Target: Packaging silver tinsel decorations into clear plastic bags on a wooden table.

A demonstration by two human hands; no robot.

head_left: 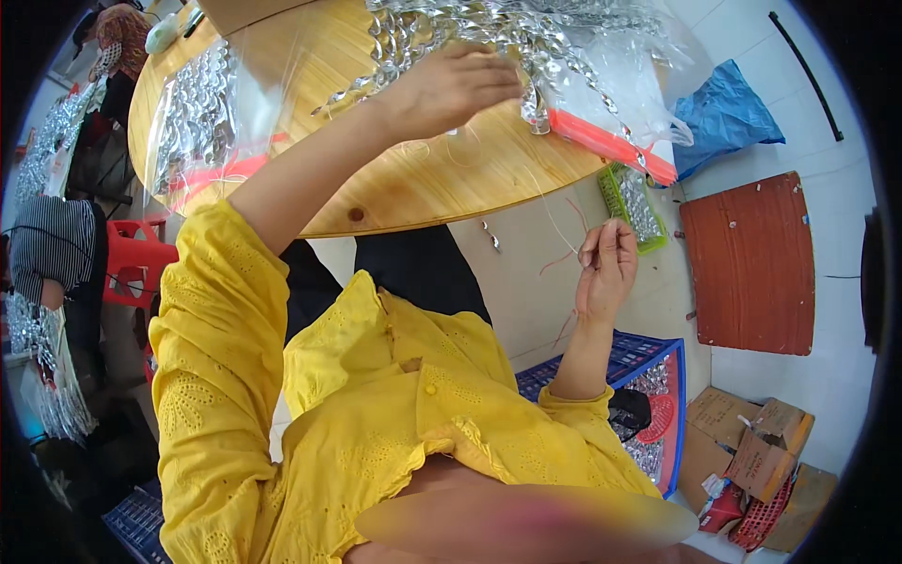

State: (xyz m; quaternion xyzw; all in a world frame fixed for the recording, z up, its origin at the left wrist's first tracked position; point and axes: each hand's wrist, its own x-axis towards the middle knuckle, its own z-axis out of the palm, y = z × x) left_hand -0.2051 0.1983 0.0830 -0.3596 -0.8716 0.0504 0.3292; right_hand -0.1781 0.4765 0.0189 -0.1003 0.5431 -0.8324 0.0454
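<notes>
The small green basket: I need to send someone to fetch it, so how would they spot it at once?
Start at the round wooden table. Just past its right edge, on the pale floor, sits the green basket, full of shiny silver pieces. Unlike the blue crate nearer the person, it is small and bright green.

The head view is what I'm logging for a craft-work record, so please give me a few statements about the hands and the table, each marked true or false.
1. The left hand reaches into a pile of silvery bead strands on the round wooden table. True.
2. The right hand rests flat on the table. False: it is raised beside the table's edge, fingertips pinching a thin thread.
3. The sleeves are yellow. True.
4. The small basket by the table is blue. False: it is green, holding silvery pieces.
5. A blue bag lies on the floor. True.
</notes>
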